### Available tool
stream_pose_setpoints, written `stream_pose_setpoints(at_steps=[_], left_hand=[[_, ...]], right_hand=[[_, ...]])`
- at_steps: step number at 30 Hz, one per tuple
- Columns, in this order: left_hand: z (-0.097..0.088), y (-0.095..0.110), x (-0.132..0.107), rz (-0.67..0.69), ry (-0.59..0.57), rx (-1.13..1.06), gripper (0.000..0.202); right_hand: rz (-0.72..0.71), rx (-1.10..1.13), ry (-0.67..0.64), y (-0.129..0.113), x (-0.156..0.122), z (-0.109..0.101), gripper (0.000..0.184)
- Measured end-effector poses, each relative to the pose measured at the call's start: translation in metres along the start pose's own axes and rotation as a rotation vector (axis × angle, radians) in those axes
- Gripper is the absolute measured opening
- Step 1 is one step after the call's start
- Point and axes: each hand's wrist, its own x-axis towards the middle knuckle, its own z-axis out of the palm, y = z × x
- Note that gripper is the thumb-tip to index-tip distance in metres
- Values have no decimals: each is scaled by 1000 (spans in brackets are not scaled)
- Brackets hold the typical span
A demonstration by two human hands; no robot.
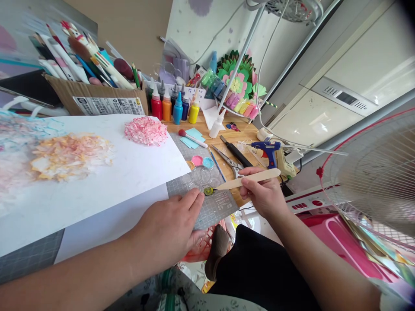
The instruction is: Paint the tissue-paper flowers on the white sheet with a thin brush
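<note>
We see that the work stands in the middle of its way: the white sheet of paper already bears a ragged pink patch and a wider orange-yellow one, while the yellow-green paint in the transparent round-welled palette looks uneven, so we judge its mixing is not finished. In other wells we see pink paint and blue paint. The flat pale wooden stick is above the near side of the palette, and its narrow end points to the left, into the yellow-green paint. Its long axis goes across our view, almost level, with the rounded end at right slightly higher. Our right hand pinches the stick between thumb and fingers. Our left hand has its fingers pressed together beside this well; whether they grip the palette, we cannot tell.
</note>
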Motion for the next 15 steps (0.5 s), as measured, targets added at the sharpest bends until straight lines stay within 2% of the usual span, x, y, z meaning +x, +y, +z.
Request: stream_pose_setpoints(at_steps=[5,15], left_hand=[[0,1,0,-7,-14,-17,57],[-1,0,0,-3,-19,-16,59]], right_hand=[[96,82,69,7,3,5,24],[42,4,94,-16,2,5,25]])
